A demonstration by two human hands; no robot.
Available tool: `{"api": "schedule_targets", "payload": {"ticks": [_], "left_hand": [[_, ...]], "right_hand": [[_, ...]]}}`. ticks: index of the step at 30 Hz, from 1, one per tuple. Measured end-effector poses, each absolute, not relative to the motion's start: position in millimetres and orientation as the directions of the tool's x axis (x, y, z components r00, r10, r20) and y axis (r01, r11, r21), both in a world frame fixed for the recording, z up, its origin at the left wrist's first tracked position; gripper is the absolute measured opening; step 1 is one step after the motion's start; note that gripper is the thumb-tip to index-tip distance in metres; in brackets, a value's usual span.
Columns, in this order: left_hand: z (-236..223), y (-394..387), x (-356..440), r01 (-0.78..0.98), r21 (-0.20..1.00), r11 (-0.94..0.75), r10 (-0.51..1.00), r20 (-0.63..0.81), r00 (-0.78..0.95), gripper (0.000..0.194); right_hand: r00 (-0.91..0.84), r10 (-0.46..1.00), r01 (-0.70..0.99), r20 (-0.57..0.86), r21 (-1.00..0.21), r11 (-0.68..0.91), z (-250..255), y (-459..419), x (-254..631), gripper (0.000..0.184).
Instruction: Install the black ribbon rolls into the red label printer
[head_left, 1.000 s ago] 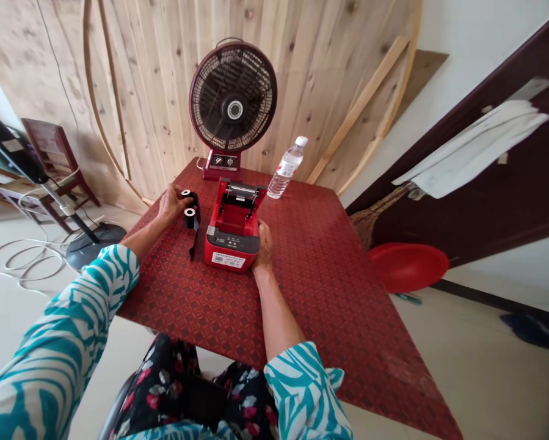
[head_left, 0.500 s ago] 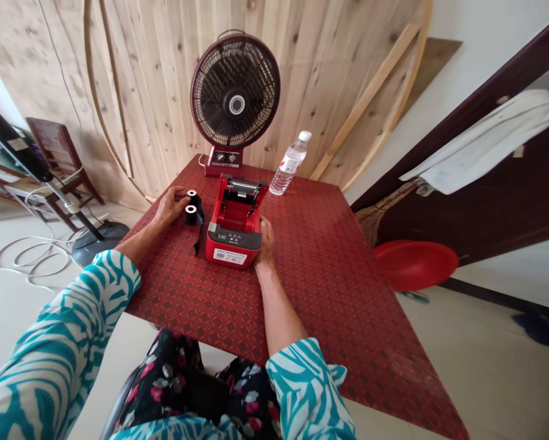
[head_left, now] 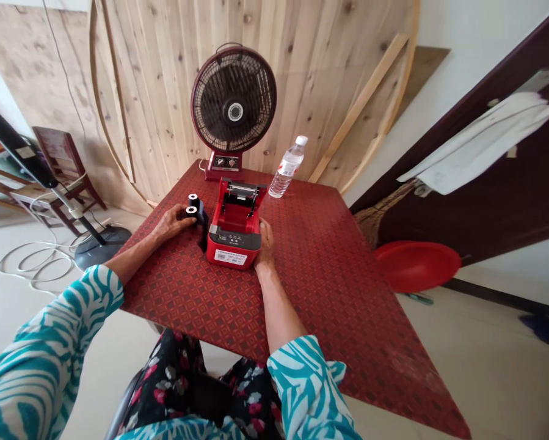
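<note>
A red and black label printer (head_left: 234, 239) stands on the table with its lid raised and its red inside showing. My right hand (head_left: 265, 244) grips the printer's right side, its fingers partly hidden. To the left of the printer stand two small rolls of black ribbon with white cores: a far roll (head_left: 193, 200) and a near roll (head_left: 191, 211). A strip of black ribbon (head_left: 203, 235) trails from them towards the printer's left side. My left hand (head_left: 176, 222) is closed about the near roll, thumb at its front and fingers behind.
Behind the printer a table fan (head_left: 234, 104) stands by the wooden panel. A clear water bottle (head_left: 285, 171) is to its right. Under everything lies a red patterned tabletop (head_left: 329, 293). A red basin (head_left: 416, 266) is beyond the table's right edge, and a pole stand (head_left: 102, 244) beyond its left.
My left hand has shifted from the far roll to the near one and closed about it. The ribbon strip now lies closer to the printer. My right hand stays on the printer.
</note>
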State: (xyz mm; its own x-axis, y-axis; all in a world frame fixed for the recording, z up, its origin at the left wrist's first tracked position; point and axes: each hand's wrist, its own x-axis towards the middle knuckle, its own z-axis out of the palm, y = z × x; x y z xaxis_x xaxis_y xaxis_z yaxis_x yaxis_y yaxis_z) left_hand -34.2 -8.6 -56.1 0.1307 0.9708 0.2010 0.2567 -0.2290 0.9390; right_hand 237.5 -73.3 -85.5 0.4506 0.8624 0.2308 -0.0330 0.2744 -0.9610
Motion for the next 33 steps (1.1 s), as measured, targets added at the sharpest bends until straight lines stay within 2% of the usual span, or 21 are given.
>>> {"api": "schedule_targets", "payload": {"ticks": [3, 6, 8, 10, 15, 17, 21, 28, 30, 33], "left_hand": [[-39.6, -13.0, -34.4, 0.088, 0.961, -0.262, 0.963, 0.255, 0.087, 0.047], [-16.0, -20.9, -22.9, -0.021, 0.957, -0.289, 0.937, 0.287, 0.199, 0.049], [1.9, -28.8, -9.2, 0.025, 0.931, -0.364, 0.889, 0.339, 0.309, 0.048], [17.9, -36.5, 5.8, 0.145, 0.870, -0.471, 0.833, 0.385, 0.396, 0.047], [37.1, -39.3, 34.3, 0.336, 0.695, -0.636, 0.738, 0.421, 0.527, 0.038], [37.8, -33.5, 42.6, 0.377, 0.649, -0.661, 0.711, 0.380, 0.592, 0.032], [37.7, -20.8, 58.1, 0.495, 0.519, -0.697, 0.665, 0.208, 0.717, 0.027], [61.4, -10.2, 72.4, 0.630, 0.327, -0.704, 0.634, -0.109, 0.765, 0.032], [64.9, -7.6, 73.0, 0.644, 0.293, -0.707, 0.644, -0.109, 0.757, 0.033], [56.9, -0.6, 73.7, 0.630, 0.314, -0.710, 0.663, -0.004, 0.749, 0.029]], "right_hand": [[0.455, 0.862, -0.031, 0.223, -0.964, 0.266, -80.3, -75.4, 236.4, 0.046], [0.460, 0.860, -0.039, 0.219, -0.963, 0.266, -78.4, -75.5, 236.0, 0.045], [0.467, 0.857, -0.044, 0.217, -0.962, 0.268, -79.7, -74.2, 236.3, 0.044], [0.468, 0.856, -0.041, 0.221, -0.962, 0.271, -82.1, -72.2, 236.9, 0.044], [0.448, 0.862, -0.030, 0.237, -0.960, 0.280, -84.8, -68.5, 238.3, 0.044], [0.449, 0.860, -0.026, 0.242, -0.959, 0.283, -83.8, -68.5, 238.2, 0.044], [0.442, 0.865, -0.013, 0.238, -0.962, 0.272, -80.6, -69.5, 236.7, 0.046], [0.447, 0.869, -0.047, 0.214, -0.964, 0.262, -77.8, -69.9, 234.8, 0.044], [0.448, 0.868, -0.046, 0.213, -0.964, 0.261, -77.4, -70.3, 234.9, 0.045], [0.434, 0.872, -0.014, 0.228, -0.966, 0.260, -77.5, -70.6, 235.9, 0.046]]}}
